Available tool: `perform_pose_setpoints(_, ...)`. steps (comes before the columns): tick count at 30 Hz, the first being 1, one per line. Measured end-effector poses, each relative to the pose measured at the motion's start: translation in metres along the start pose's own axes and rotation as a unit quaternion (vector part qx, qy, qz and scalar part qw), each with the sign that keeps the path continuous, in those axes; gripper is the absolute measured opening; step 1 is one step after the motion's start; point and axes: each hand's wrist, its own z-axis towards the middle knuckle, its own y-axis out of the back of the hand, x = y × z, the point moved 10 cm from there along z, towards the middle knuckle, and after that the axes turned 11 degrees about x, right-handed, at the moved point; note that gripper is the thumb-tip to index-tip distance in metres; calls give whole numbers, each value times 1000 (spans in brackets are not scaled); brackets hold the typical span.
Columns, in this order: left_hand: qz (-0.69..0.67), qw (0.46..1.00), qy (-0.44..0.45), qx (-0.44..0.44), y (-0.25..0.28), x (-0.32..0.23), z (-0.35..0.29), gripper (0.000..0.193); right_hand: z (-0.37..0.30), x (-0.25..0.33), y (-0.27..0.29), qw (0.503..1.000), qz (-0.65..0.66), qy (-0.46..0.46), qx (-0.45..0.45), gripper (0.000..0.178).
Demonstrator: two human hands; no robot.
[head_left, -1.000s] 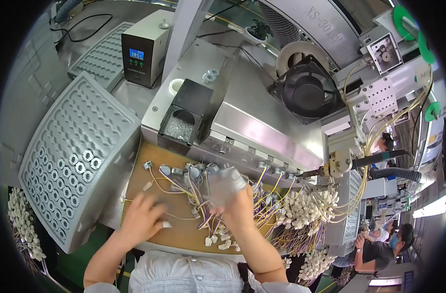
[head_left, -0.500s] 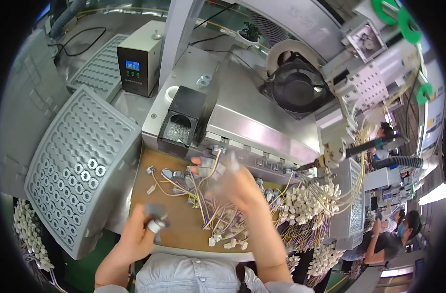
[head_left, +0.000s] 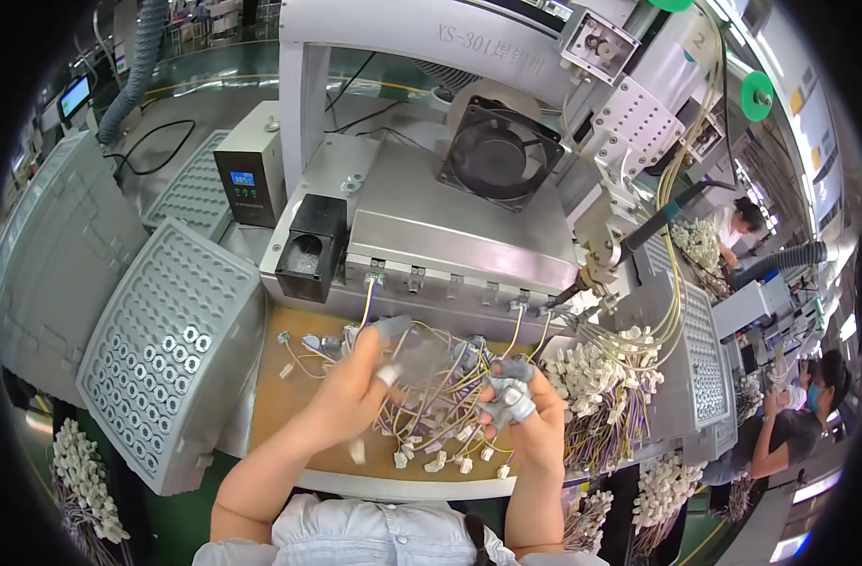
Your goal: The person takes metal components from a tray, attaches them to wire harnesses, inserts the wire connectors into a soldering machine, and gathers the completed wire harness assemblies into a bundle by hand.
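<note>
My left hand [head_left: 355,382], with grey and white coverings on its fingers, hovers over the left part of a pile of cables [head_left: 450,415]. Its fingertips are smeared by motion, so what they do is unclear. At the pile's right side my right hand [head_left: 530,406] has its covered fingers curled together; anything pinched there I cannot make out. The cables have purple, yellow and white wires with white plugs. Past the hands, a steel machine [head_left: 459,236] carries a row of small clamps [head_left: 416,280]. Wires [head_left: 368,300] hang from a clamp at its left end, others near its right end.
A grey tray [head_left: 167,283] of round metal parts leans at the left. Beside the machine stand a black box [head_left: 313,241] and a control unit [head_left: 249,174]. A black fan [head_left: 502,156] sits on top. White-plugged cables [head_left: 601,377] bunch at the right; people work beyond.
My left hand has moved up and right to the pile. My right hand has drawn back from the clamps to the right. The view has shifted, and wires now hang from the left clamp.
</note>
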Motion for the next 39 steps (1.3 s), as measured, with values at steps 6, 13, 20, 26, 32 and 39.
perform_pose_setpoints(6,404,878,27,-254,79,-35,-54,35,-51,-2,70,995,-49,23,-89,27)
perform_pose_setpoints(13,632,735,39,-243,81,43,-92,24,-46,-17,65,994,-59,39,-82,22)
perform_pose_setpoints(20,486,862,146,2,0,92,-96,29,-63,-23,92,991,-44,52,-117,19)
perform_pose_setpoints(26,448,893,34,21,-41,83,-69,22,-53,-17,89,988,-34,86,-120,19)
perform_pose_setpoints(32,536,817,82,-194,60,48,-73,17,-56,5,155,962,-1,164,-217,18)
perform_pose_setpoints(39,612,769,114,-144,54,50,-35,21,-30,4,168,954,-14,165,-251,16)
